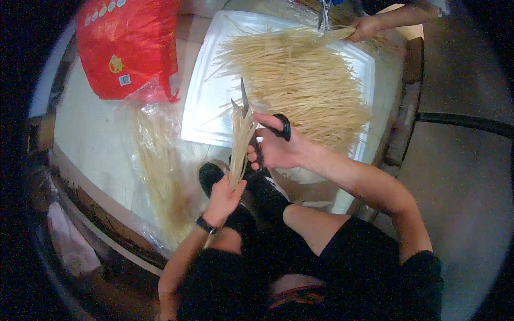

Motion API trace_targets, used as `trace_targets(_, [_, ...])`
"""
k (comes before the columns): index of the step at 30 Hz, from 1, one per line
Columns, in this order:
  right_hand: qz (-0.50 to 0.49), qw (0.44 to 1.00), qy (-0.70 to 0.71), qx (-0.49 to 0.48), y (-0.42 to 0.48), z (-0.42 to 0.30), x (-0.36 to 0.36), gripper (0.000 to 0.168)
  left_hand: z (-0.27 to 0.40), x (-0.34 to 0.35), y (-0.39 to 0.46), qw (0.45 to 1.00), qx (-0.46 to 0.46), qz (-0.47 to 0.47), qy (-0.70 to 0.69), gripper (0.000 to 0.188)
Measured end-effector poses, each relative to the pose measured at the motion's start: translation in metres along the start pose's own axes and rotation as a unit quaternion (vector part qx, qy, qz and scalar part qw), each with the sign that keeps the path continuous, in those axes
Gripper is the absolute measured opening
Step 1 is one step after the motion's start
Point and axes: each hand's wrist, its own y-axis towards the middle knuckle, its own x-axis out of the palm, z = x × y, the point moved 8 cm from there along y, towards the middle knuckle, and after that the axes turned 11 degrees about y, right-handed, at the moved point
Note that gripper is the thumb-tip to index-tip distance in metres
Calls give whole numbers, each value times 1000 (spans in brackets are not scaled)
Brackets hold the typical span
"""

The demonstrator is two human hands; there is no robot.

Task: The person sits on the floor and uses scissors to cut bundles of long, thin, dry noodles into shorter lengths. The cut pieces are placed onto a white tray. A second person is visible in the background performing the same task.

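My left hand point(225, 196) is closed around a bundle of pale dried strands point(240, 140), noodle-like in look, which points up and away from me. In my right hand point(277, 140) are black-handled scissors point(244, 96), with thumb and fingers in the loops. Their blades stand apart at the upper end of the bundle. Just beyond lies a white foam tray or lid point(204, 124), bearing a wide heap of cut strands point(305, 88). Whether the blades touch the strands, I cannot tell.
A clear plastic bag point(156, 160) of long strands lies to the left, below a red printed bag point(128, 48). At the far right, another person's hand point(363, 29) holds strands beside another pair of scissors point(323, 18). My shoes point(265, 192) are close under my hands.
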Motion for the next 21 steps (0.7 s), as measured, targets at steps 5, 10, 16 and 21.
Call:
trace_targets(5, [12, 999, -15, -49, 5, 1, -17, 25, -8, -1, 8, 1000, 2, 1, -22, 24])
trace_targets(10, [80, 990, -77, -84, 0, -5, -29, 29, -23, 2, 15, 999, 11, 7, -39, 26])
trace_targets(16, [58, 996, -53, -34, 6, -8, -21, 35, -16, 7, 7, 999, -6, -37, -34, 28])
trace_targets(21, [21, 995, -71, -65, 6, -8, -18, 27, -7, 1, 5, 998, 13, -33, -50, 29])
